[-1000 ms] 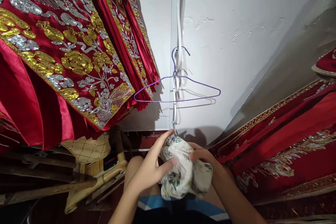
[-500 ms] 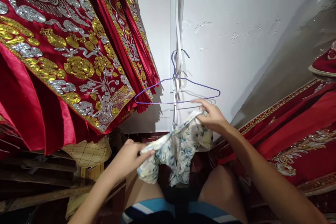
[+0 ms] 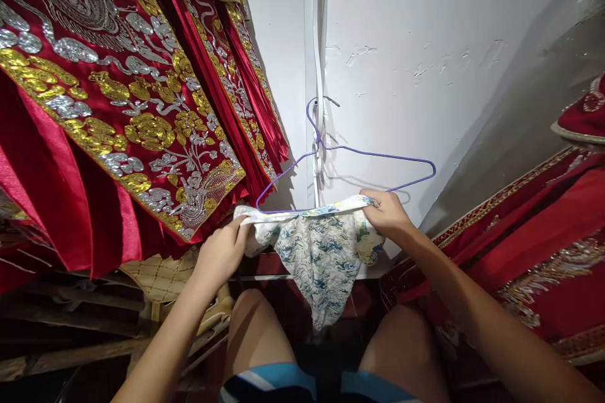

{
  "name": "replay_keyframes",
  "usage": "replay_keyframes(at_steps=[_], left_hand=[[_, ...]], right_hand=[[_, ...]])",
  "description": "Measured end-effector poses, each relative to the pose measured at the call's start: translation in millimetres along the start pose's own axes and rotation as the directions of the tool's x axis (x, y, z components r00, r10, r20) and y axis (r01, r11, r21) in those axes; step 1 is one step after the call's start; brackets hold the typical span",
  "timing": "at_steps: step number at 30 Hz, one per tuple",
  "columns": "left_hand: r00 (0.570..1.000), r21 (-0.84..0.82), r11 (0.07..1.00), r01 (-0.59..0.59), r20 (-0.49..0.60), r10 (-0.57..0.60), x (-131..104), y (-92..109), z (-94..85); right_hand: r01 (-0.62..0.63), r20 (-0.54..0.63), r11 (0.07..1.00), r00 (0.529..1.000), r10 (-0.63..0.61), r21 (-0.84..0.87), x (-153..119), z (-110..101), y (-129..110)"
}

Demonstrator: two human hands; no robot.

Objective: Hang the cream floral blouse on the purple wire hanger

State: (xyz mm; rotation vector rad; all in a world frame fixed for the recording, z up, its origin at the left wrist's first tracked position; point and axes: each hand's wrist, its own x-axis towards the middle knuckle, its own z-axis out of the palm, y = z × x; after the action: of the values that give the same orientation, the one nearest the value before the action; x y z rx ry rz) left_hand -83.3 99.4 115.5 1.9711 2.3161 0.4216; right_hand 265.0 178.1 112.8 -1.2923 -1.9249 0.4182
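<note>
A white garment with a blue and yellow floral print (image 3: 321,264) is stretched between my two hands, its gathered body hanging down to a point. My left hand (image 3: 222,252) pinches the left end of its top edge. The right end is gripped by my right hand (image 3: 388,214), close to the lower bar of a purple wire hanger (image 3: 373,152). That hanger hooks onto a white strip on the wall and tilts, its right end higher. The garment's top edge lies along the hanger's lower bar and covers part of it.
Red pleated costumes with gold and silver sequins (image 3: 155,126) hang at the left. More red beaded fabric (image 3: 548,252) lies along the right. Behind the hanger is a white wall (image 3: 401,25). A wooden rack (image 3: 70,352) stands at lower left.
Both hands have pulled the garment wider and my left hand has risen, bringing its top edge up to the hanger's bar. The hanger has swung, now tilted with its right end nearer.
</note>
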Motion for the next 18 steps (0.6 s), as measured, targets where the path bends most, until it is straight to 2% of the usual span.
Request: replay_keyframes(at_steps=[3, 5, 7, 9, 11, 14, 16, 18], left_hand=[[0.99, -0.17, 0.983, -0.065, -0.136, 0.042, 25.4, 14.1, -2.9], [0.972, -0.301, 0.935, -0.186, -0.194, 0.131, 41.6, 29.5, -3.3], [0.924, -0.425, 0.834, -0.353, -0.297, 0.24, 53.5, 47.6, -2.6], [0.851, -0.481, 0.723, -0.496, -0.433, 0.295, 60.8, 63.4, -1.1], [0.799, -0.469, 0.69, -0.551, -0.536, 0.273, 64.6, 72.2, 0.9], [0.726, -0.352, 0.752, -0.558, -0.645, 0.237, 67.5, 71.9, 3.6], [0.669, -0.257, 0.773, -0.58, -0.691, 0.272, 68.9, 68.2, 3.9], [0.639, -0.213, 0.767, -0.605, -0.705, 0.307, 70.2, 65.6, 2.0]], right_hand=[[-0.042, -0.011, 0.997, 0.999, 0.042, 0.061, -4.7, -7.9, -4.6], [-0.062, 0.015, 0.993, 0.998, 0.061, 0.099, -6.9, -7.3, -7.5], [-0.061, 0.047, 0.988, 0.997, 0.055, 0.14, -10.1, -4.7, -9.7], [-0.037, 0.068, 0.983, 0.997, 0.026, 0.18, -14.7, -4.1, -11.2], [-0.026, 0.052, 0.981, 0.999, 0.016, 0.192, -19.4, -8.9, -11.4], [-0.022, -0.111, 0.991, 0.993, 0.037, 0.135, -20.6, -25.6, -7.2], [-0.044, -0.236, 0.997, 0.97, 0.059, 0.067, -13.2, -38.4, -0.7], [-0.095, -0.279, 0.995, 0.956, 0.091, -0.003, -0.1, -48.6, 6.8]])
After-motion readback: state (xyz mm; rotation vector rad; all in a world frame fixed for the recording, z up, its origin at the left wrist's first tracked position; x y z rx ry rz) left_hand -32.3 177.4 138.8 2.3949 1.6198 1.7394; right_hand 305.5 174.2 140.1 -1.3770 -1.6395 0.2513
